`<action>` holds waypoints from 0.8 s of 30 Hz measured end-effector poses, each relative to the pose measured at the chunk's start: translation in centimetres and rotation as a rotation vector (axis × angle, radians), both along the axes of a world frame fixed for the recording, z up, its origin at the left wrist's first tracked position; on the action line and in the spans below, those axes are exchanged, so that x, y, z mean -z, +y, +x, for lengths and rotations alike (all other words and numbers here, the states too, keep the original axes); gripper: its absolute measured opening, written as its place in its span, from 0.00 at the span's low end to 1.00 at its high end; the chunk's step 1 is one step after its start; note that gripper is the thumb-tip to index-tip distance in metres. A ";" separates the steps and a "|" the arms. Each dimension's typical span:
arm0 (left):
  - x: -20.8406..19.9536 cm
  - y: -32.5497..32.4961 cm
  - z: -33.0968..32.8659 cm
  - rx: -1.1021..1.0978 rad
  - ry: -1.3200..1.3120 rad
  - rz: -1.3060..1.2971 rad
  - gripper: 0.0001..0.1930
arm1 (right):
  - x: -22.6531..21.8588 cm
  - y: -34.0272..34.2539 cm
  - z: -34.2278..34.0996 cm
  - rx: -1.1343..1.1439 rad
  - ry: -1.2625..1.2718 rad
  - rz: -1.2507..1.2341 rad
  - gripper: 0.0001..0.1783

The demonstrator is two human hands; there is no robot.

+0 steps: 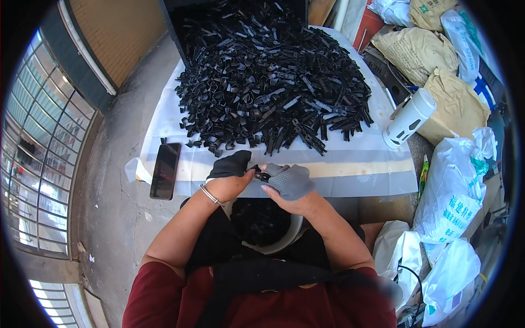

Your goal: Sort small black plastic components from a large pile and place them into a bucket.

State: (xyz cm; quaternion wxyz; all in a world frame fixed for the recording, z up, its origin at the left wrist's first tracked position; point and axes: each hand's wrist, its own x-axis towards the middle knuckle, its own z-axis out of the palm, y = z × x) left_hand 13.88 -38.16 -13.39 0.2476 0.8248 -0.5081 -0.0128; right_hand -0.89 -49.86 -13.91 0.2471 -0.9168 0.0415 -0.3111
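My left hand (232,170), in a black glove that leaves the thumb bare, meets my right hand (290,181) just over the table's near edge. The right one wears a grey dotted glove, also with bare skin showing. Between them is a small black plastic part (262,176), pinched by the fingers of both hands. Its far end is hidden by the gloves. Beyond my hands a large heap of black plastic pieces (262,82) covers the table (361,169); some are short and bent, others long strips. Below, a pale bucket (292,232) between my legs holds more black pieces.
A dark phone (165,171) lies at the table's left edge. A white cylindrical bottle (410,118) stands at the right edge. Stuffed white sacks (451,191) and brown sacks (454,104) crowd the right side. A black open-fronted box (174,30) surrounds the heap's far end. Barred windows (46,136) are on the left.
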 end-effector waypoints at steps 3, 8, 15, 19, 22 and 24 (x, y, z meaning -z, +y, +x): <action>-1.5 1.0 -0.7 0.290 0.153 0.082 0.19 | -0.1 0.3 -0.2 -0.133 0.091 -0.022 0.12; -1.2 2.3 -1.2 0.238 0.672 0.222 0.21 | -0.2 0.9 -0.5 -0.138 0.006 0.036 0.13; 3.3 2.3 -3.4 0.028 1.089 -0.256 0.27 | -0.9 1.9 -0.4 -0.053 0.002 0.213 0.12; 0.8 2.2 -2.9 -0.046 0.856 -0.230 0.26 | -1.3 0.9 -1.6 -0.014 0.005 0.097 0.10; 0.4 2.4 -2.8 -0.042 0.720 -0.135 0.24 | -0.9 0.8 -1.7 -0.024 0.018 -0.036 0.10; 0.1 2.3 -2.9 -0.007 0.715 -0.161 0.22 | -1.0 0.9 -1.7 -0.015 0.027 -0.095 0.10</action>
